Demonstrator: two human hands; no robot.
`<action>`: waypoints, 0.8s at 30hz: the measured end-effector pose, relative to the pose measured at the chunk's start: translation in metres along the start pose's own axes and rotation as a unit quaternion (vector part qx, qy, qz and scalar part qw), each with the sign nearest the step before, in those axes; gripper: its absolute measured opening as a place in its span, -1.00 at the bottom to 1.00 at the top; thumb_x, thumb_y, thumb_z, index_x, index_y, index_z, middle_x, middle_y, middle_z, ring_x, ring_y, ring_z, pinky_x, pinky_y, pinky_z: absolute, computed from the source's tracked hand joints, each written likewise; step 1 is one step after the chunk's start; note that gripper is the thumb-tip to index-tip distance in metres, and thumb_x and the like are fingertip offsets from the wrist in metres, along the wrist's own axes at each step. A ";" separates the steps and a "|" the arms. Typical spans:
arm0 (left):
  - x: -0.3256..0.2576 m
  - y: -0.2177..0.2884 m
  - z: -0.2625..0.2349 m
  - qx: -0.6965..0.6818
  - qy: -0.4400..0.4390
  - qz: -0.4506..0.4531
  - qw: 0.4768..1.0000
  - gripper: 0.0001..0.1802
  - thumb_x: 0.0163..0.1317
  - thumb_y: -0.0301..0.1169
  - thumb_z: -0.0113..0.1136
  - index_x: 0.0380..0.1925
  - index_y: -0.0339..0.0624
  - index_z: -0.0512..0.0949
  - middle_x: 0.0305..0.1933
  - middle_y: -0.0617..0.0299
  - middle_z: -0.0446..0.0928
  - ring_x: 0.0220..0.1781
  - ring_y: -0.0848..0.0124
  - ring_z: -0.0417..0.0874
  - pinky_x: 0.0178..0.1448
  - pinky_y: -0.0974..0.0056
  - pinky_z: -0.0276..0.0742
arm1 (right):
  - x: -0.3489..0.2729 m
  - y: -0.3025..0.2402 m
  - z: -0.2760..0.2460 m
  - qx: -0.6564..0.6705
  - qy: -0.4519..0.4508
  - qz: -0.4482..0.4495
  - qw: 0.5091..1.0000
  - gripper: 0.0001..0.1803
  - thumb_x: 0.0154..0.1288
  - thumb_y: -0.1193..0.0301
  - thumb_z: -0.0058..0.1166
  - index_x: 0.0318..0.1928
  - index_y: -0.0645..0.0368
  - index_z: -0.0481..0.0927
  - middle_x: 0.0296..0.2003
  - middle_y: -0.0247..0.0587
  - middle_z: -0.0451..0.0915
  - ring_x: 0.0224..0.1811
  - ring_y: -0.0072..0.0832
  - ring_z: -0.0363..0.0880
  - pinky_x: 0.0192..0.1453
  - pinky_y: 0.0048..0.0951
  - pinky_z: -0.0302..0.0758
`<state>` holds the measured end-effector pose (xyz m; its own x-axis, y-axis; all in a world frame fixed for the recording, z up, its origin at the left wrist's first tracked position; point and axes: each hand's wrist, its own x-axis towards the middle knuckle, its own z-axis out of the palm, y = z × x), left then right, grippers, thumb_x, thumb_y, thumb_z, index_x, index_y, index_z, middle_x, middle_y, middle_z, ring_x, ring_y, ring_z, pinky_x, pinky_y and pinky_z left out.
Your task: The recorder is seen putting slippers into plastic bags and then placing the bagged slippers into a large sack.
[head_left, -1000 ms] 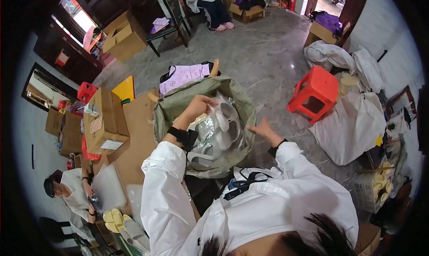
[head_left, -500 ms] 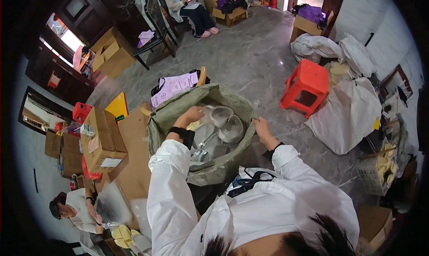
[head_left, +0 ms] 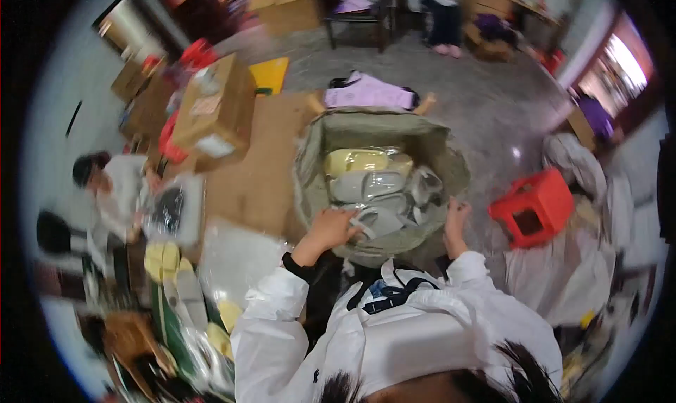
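A green woven sack [head_left: 310,149] stands upright before me with its mouth wide. Inside lie several grey slippers [head_left: 384,185] in clear plastic wrapping, with pale yellow slippers [head_left: 355,161] at the far side. My left hand [head_left: 332,228] reaches over the near left rim, its fingers closed at the end of a grey slipper [head_left: 378,221]; blur softens this contact. At the right rim, my right hand [head_left: 456,218] has its fingers curled on the sack's edge.
A brown board [head_left: 264,164] carries a carton [head_left: 215,114] left of the sack. Nearby, a co-worker [head_left: 116,192] handles a clear bag [head_left: 172,209]. Wrapped slippers [head_left: 184,290] lie at lower left. To the right stand a red stool [head_left: 534,207] and white sacks [head_left: 563,276].
The view has swung, so the sack sits further right and the co-worker higher. My left hand has moved from the sack's inside to its near left edge. My right hand stays at the rim.
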<state>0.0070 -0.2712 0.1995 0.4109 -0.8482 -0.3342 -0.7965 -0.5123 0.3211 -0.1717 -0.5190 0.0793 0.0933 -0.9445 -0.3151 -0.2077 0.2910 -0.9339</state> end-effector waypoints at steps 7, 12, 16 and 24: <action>-0.091 -0.069 0.081 -0.090 0.406 -0.219 0.883 -0.59 0.03 -0.32 0.13 -0.05 -0.12 0.45 0.18 -0.14 0.22 0.19 -0.09 0.23 0.20 0.00 0.20 | -0.142 -0.070 0.092 -0.149 -0.470 -0.429 0.757 -0.45 0.20 0.43 0.02 0.18 0.27 0.18 0.10 -0.09 0.30 0.17 -0.30 0.26 0.25 -0.37 0.14; -0.203 -0.074 0.177 -0.077 0.350 -0.392 0.847 -0.55 -0.02 -0.32 0.17 -0.04 -0.06 0.45 0.15 -0.17 0.24 0.18 -0.06 0.27 0.15 -0.03 0.25 | -0.262 -0.064 0.131 -0.358 -0.907 -0.098 0.196 -0.50 0.28 0.25 -0.04 0.18 0.10 0.24 -0.01 -0.04 0.45 0.00 -0.32 0.45 0.04 -0.40 0.37; -0.308 -0.096 0.225 -0.167 0.387 -0.565 0.709 -0.58 -0.06 -0.37 0.14 -0.10 -0.11 0.44 0.11 -0.23 0.25 0.13 -0.12 0.27 0.16 -0.05 0.23 | -0.343 -0.010 0.146 -0.345 -0.871 -0.325 0.129 -0.45 0.22 0.23 -0.02 0.16 0.20 0.25 0.01 0.10 0.42 0.05 -0.09 0.40 0.10 -0.26 0.33; -0.413 -0.181 0.317 -0.128 0.367 -0.676 0.627 -0.65 -0.03 -0.41 0.10 -0.15 0.04 0.50 0.24 -0.42 0.00 0.29 -0.31 -0.05 0.29 -0.17 -0.01 | -0.441 0.049 0.181 -0.440 -0.870 -0.207 0.075 -0.41 0.25 0.21 -0.04 0.21 0.17 0.15 -0.05 0.11 0.45 -0.07 -0.16 0.48 0.03 -0.31 0.38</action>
<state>-0.1589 0.2143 -0.0013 0.8015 0.5978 0.0122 0.5573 -0.7543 0.3470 -0.0466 -0.0603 0.1422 0.0953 0.8293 -0.5506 0.2516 -0.5552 -0.7928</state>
